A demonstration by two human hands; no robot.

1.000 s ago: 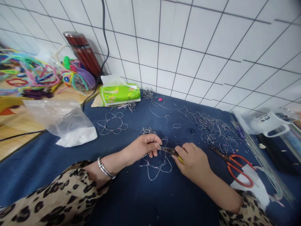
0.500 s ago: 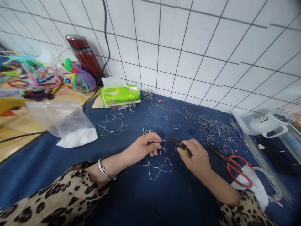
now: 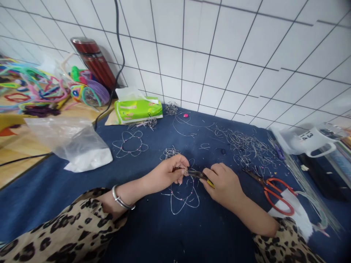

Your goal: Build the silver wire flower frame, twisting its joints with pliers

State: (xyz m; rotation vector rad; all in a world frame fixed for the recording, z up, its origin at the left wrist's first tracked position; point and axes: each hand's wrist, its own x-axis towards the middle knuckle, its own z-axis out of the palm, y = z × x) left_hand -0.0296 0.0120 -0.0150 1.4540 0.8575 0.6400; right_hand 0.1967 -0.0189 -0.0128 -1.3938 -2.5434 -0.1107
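Two bare hands work over the blue-covered bench (image 3: 153,230). Beaded wire flower (image 3: 181,199) lies between and just below them, petals spread toward the viewer. Left hand (image 3: 166,173): thumb and fingers together, pinching wire at the flower's far edge. Right hand (image 3: 223,186): clamped around yellow-handled pliers (image 3: 196,174), tips at the left fingertips; whether the jaws are closed, cannot tell. Orange-handled scissors (image 3: 264,183) rest right of the right hand. Farther: clear plastic bag (image 3: 89,159) at left, second wire flower (image 3: 140,148) beside it, tangled wire offcuts (image 3: 251,144) at right. Farthest: green tissue pack (image 3: 138,111), red thermos (image 3: 97,65), white tiled wall (image 3: 208,54).
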